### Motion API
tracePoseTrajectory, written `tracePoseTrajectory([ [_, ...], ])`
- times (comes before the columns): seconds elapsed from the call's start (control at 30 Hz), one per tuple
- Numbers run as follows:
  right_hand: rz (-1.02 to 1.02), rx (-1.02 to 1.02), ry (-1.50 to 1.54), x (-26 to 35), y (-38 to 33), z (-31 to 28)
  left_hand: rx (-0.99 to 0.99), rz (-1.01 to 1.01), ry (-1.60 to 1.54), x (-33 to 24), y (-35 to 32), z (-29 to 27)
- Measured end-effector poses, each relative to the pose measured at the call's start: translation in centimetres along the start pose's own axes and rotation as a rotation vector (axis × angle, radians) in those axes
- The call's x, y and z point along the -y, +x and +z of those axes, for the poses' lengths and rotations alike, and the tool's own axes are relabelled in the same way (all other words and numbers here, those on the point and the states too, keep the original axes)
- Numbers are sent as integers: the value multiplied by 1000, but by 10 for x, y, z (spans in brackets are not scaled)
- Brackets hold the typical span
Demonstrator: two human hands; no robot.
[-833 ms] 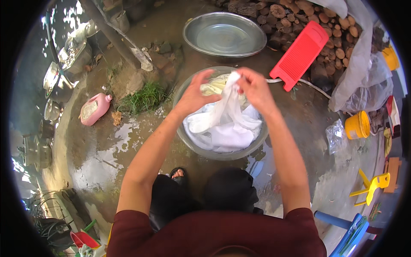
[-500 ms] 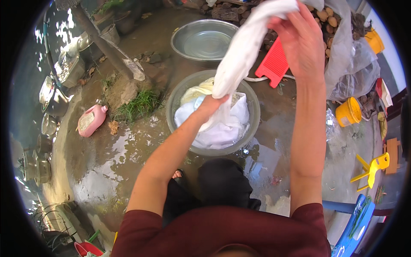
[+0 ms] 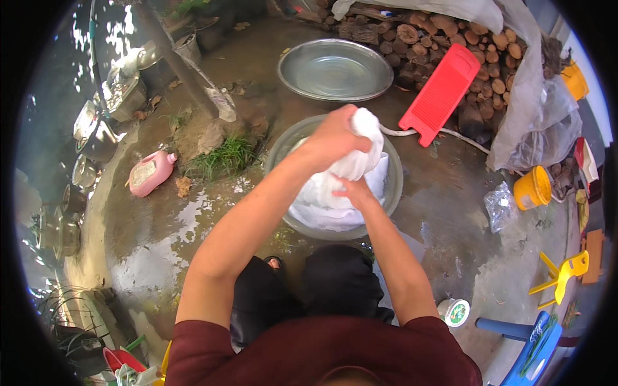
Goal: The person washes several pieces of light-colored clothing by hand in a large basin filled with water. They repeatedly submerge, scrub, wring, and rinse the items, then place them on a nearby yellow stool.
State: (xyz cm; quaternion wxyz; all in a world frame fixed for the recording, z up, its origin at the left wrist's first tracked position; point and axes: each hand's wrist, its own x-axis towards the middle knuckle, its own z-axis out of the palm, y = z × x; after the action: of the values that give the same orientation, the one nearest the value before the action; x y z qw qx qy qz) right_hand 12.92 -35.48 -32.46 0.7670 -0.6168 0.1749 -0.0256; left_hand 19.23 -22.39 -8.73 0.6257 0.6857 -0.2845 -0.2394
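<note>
Over the grey basin [image 3: 397, 193] I hold a bunched white cloth [image 3: 357, 164]. My left hand [image 3: 336, 138] is wrapped round its upper end. My right hand [image 3: 358, 193] grips it lower down, fingers closed on its near side. The cloth looks twisted into a thick roll between the two hands; whether it is a garment I cannot tell. More white laundry [image 3: 328, 217] lies in the basin below, partly hidden by my hands and forearms.
Beyond the basin stands a metal tub [image 3: 335, 71] with water in it. A red washboard [image 3: 440, 96] leans by stacked logs [image 3: 492, 77]. Around me are a pink jug [image 3: 152, 174], a yellow bucket [image 3: 532, 188], a white tub [image 3: 454, 312] and a yellow stool [image 3: 566, 273]. The ground is wet.
My right hand has come down from high on the right to the cloth above the basin. My left hand has risen to its upper end. The stretched cloth is now bunched up.
</note>
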Motion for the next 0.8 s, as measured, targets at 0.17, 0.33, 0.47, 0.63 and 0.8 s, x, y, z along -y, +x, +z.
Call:
tracePoseTrajectory([
  [0.17,-69,-72,337,111,-20,26,-338,-100,-419,65,-17,-95],
  [0.33,-238,141,450,173,-45,70,-511,-743,-482,138,-11,-26],
  [0.47,-286,221,594,160,-54,54,-93,-176,-1162,142,-5,-2],
  [0.63,-123,57,339,92,-64,-10,-260,-129,-691,139,9,-30],
  [0.8,404,130,917,8,-69,-31,-316,400,440,94,2,29],
])
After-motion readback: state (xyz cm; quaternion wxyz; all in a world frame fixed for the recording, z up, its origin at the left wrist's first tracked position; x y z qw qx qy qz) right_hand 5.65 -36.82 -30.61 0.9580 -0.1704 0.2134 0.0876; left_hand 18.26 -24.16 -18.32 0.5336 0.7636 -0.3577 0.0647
